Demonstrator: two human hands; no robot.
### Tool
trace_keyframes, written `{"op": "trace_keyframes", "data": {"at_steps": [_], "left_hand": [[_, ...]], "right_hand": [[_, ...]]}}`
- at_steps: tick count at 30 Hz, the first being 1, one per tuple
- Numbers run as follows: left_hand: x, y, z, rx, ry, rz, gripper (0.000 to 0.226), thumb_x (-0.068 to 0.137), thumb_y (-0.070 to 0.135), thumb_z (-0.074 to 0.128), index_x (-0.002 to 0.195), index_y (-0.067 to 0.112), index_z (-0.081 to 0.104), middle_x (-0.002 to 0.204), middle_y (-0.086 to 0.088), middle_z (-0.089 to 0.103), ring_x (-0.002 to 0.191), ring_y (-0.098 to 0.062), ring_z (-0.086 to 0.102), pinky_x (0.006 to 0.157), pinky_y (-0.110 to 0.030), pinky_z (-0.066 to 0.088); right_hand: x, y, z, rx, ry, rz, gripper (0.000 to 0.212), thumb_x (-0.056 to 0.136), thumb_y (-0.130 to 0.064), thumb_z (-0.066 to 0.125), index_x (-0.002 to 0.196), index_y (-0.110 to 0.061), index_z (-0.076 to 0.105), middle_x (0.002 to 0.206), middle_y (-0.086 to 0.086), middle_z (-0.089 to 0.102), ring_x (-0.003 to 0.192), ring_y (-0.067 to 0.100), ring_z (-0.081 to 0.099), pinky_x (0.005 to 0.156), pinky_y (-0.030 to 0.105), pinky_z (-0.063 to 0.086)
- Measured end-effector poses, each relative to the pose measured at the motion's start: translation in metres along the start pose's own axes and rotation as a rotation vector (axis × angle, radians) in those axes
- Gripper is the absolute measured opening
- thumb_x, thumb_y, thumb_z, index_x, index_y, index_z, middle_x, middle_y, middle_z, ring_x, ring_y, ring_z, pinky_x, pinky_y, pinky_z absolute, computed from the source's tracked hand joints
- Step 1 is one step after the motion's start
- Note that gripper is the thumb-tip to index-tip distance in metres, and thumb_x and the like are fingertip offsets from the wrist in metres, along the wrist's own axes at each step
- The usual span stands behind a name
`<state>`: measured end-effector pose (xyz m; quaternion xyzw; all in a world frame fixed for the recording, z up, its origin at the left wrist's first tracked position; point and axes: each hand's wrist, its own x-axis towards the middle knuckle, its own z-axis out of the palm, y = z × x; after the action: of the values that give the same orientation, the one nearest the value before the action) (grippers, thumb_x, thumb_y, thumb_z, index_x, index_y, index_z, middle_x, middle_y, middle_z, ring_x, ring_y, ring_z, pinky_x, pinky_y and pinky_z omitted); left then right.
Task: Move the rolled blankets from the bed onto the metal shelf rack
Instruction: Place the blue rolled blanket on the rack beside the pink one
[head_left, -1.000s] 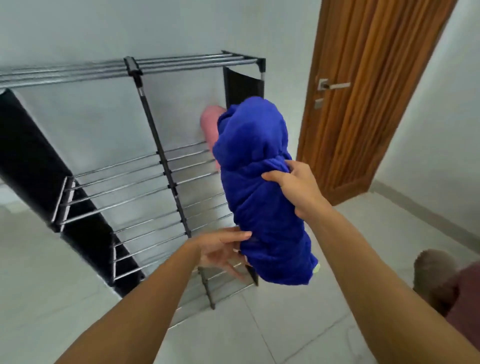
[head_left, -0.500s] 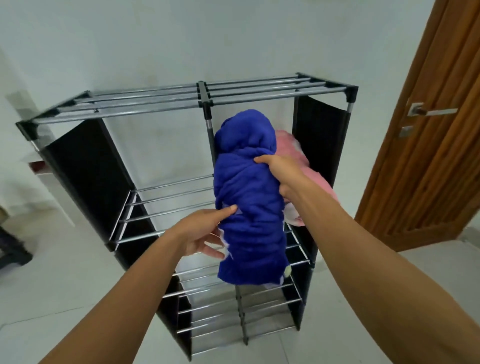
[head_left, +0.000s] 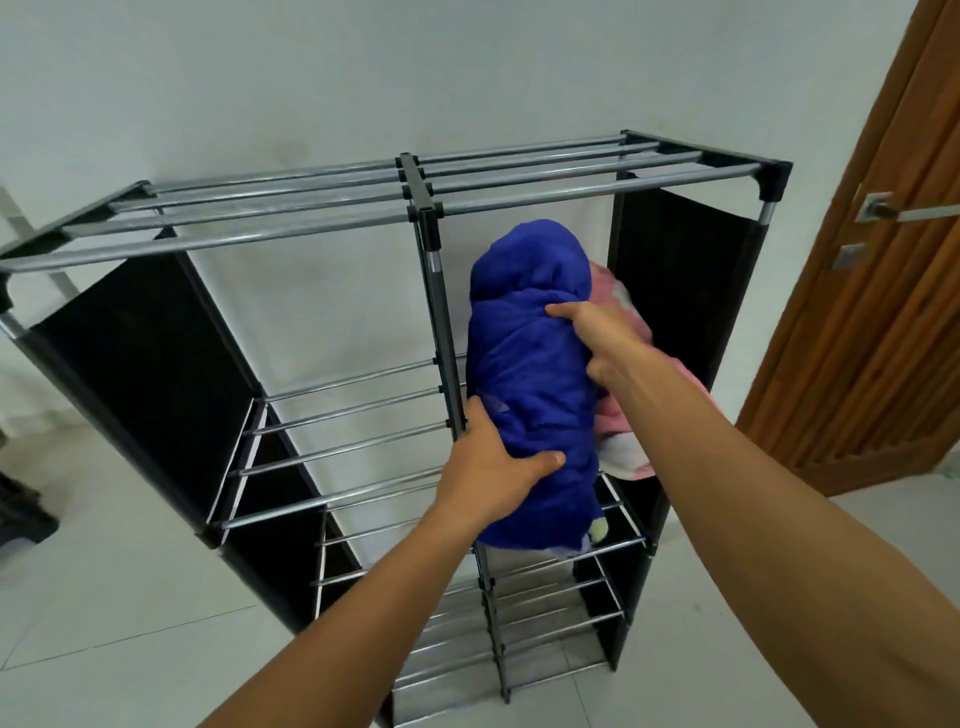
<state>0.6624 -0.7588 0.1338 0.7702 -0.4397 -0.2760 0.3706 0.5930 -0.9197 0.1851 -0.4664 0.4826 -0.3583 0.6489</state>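
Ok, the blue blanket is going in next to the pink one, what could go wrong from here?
1. The blue blanket is tall and soft; stood on end, it may topple forward off the shelf bars.
2. Pushing it in could shove the pink blanket sideways.
3. The left hand sits near the centre post and could get pinched.

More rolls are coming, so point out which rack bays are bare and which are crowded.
Free: the upper left bay of the metal shelf rack, bordered by the black side panel and centre post, plus the lower tiers. Crowded: the upper right bay, where both hands hold the blue rolled blanket against the pink rolled blanket.
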Motion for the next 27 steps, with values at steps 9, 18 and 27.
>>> {"op": "trace_keyframes", "data": {"at_steps": [9, 18, 27], "left_hand": [[0.011, -0.012, 0.017, 0.175, 0.083, 0.114, 0.093, 0.085, 0.013, 0.062, 0.151, 0.032, 0.000, 0.137, -0.014, 0.037, 0.112, -0.033, 0.053, 0.092, -0.043, 0.050], [0.030, -0.014, 0.025, 0.286, -0.025, 0.091, 0.075, 0.092, 0.008, 0.054, 0.152, 0.023, 0.011, 0.159, -0.021, -0.009, 0.135, -0.038, 0.037, 0.103, -0.042, 0.041], [0.023, 0.005, 0.014, 0.353, 0.087, 0.437, 0.044, 0.090, 0.029, 0.057, 0.132, 0.020, 0.048, 0.158, -0.015, 0.014, 0.146, -0.029, 0.018, 0.116, -0.046, 0.027]], "right_hand": [[0.015, -0.002, 0.026, -0.082, -0.019, -0.112, 0.030, 0.087, -0.008, 0.062, 0.115, 0.000, 0.059, 0.098, 0.011, 0.065, 0.084, 0.023, 0.061, 0.060, 0.028, 0.051], [0.035, 0.024, 0.027, -0.737, -0.094, -0.224, 0.051, 0.094, -0.021, 0.052, 0.142, -0.006, 0.039, 0.142, 0.014, 0.049, 0.126, 0.031, 0.050, 0.102, 0.038, 0.043], [-0.022, 0.008, -0.035, -1.120, 0.003, -0.481, 0.037, 0.095, -0.015, 0.051, 0.131, -0.014, 0.057, 0.127, 0.009, 0.064, 0.111, 0.024, 0.062, 0.089, 0.027, 0.046]]}}
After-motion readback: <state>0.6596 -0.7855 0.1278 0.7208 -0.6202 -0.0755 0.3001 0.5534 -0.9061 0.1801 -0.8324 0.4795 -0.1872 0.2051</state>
